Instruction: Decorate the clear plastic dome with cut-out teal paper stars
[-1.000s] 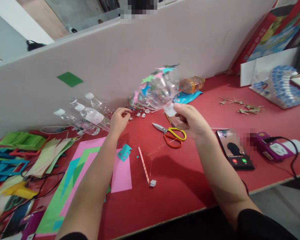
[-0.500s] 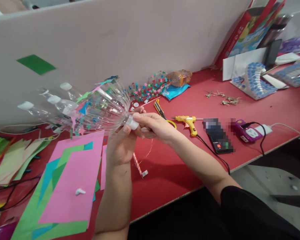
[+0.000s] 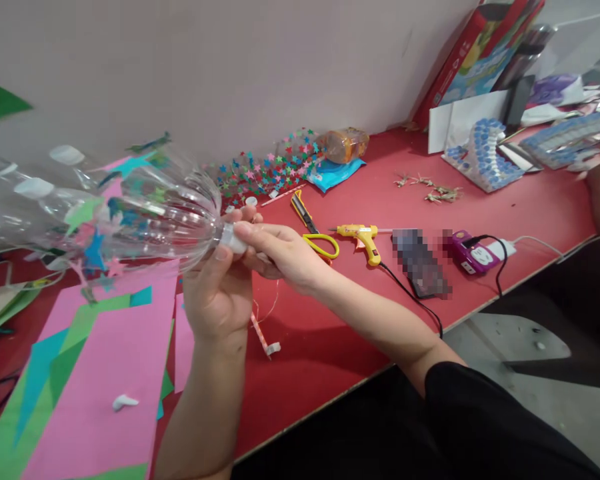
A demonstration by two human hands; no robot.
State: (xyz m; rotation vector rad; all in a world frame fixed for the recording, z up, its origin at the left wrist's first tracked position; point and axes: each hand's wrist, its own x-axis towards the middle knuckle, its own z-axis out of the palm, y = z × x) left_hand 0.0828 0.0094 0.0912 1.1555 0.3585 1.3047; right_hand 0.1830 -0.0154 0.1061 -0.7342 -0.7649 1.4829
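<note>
A clear plastic bottle (image 3: 180, 217), slit into thin strips and hung with coloured paper stars, lies sideways in the air with its neck toward me. My left hand (image 3: 217, 300) is closed around the neck from below, thumb up against it. The fingers of my right hand (image 3: 285, 257) pinch the white bottle cap (image 3: 233, 239) on that neck. Several bottle necks with white caps (image 3: 34, 188) show at the far left; whether they join the slit bottle, I cannot tell. Part of the left fingers hides behind the cap and right hand.
Coloured paper sheets (image 3: 105, 353) lie at left, bearing a white earbud (image 3: 125, 402). Yellow-handled scissors (image 3: 323, 245), a box cutter (image 3: 301, 210), a corded glue gun (image 3: 363, 239), a phone (image 3: 420, 263) and a purple power adapter (image 3: 473, 253) lie rightward. Star-covered plastic (image 3: 270, 163) stands by the wall.
Both hands and the bottle have shifted left in the view, as has the whole scene. The grip on the neck and cap looks the same. A person's arm now shows at the right edge.
</note>
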